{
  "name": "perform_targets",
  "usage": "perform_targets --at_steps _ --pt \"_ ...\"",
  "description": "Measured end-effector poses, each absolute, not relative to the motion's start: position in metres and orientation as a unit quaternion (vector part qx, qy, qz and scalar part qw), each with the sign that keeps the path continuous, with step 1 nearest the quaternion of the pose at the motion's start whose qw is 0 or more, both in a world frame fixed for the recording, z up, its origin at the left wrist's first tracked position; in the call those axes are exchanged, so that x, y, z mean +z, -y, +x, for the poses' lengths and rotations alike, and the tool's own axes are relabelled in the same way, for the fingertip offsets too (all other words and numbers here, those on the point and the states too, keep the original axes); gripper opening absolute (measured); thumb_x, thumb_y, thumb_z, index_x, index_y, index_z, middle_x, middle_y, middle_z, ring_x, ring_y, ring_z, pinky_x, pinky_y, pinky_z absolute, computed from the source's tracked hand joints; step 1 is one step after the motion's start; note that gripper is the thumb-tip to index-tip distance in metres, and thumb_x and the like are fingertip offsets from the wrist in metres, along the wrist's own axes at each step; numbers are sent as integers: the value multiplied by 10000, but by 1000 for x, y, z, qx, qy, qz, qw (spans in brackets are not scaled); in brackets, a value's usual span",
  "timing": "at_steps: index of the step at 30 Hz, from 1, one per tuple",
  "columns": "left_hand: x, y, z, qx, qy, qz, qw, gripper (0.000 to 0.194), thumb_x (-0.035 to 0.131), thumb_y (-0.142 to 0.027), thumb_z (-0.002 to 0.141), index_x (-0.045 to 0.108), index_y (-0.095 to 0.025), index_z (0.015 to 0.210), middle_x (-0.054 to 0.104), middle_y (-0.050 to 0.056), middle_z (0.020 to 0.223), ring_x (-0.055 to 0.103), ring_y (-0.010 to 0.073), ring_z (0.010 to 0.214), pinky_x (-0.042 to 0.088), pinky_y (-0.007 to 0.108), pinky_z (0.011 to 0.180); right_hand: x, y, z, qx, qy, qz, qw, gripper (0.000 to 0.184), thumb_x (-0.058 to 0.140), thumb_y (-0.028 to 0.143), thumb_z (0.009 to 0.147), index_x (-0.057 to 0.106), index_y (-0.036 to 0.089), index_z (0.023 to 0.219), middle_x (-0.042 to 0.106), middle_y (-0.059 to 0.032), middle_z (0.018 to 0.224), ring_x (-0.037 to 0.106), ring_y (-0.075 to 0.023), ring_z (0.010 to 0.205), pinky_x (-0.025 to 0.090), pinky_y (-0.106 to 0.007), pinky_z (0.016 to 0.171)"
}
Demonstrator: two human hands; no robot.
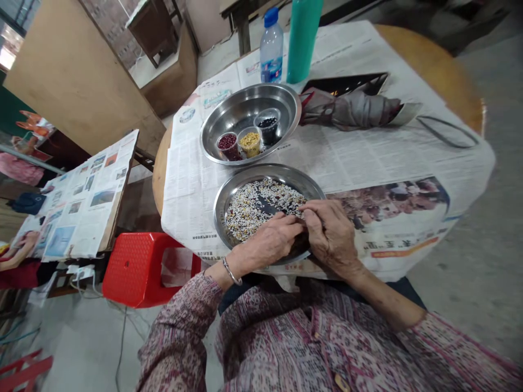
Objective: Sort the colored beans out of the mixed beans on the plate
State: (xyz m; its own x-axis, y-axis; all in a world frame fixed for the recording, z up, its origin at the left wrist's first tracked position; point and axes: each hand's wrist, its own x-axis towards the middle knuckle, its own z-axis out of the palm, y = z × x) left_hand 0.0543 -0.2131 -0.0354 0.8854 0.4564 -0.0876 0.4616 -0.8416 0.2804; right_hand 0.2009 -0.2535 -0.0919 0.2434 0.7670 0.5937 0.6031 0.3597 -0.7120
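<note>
A steel plate (pixel 219 215) near the table's front edge holds a spread of mixed white, yellow and dark seeds or beans (pixel 253 209), with bare metal showing in the middle. My left hand (pixel 265 242), a bracelet at its wrist, is over the plate's near side with fingers curled together. Opposite it, my right hand (pixel 330 237) reaches over the right rim, thumb and fingers pinched close to the left fingertips. Whatever the fingertips hold is hidden. Behind, a second steel plate (pixel 245 100) holds cups of red beans (pixel 229 146), yellow beans (pixel 250 144) and black beans (pixel 268 126).
Newspaper (pixel 188 190) covers the round table. At the back stand a water bottle (pixel 272 49) and a green bottle (pixel 303 43); a folded umbrella (pixel 351 109) lies to the right. A red stool (pixel 134 267) is at the left, near another newspaper-covered table (pixel 87 190) with a person's arm.
</note>
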Motion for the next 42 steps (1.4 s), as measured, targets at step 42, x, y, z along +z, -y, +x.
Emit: perform_targets --at_steps 42 --pt "-50 236 -47 299 -423 851 89 141 516 -211 1001 651 -203 963 714 18 859 667 163 848 512 428 1015 -97 256 206 41 642 -562 520 108 558 242 929 661 232 960 713 -76 927 646 -263 907 489 -465 876"
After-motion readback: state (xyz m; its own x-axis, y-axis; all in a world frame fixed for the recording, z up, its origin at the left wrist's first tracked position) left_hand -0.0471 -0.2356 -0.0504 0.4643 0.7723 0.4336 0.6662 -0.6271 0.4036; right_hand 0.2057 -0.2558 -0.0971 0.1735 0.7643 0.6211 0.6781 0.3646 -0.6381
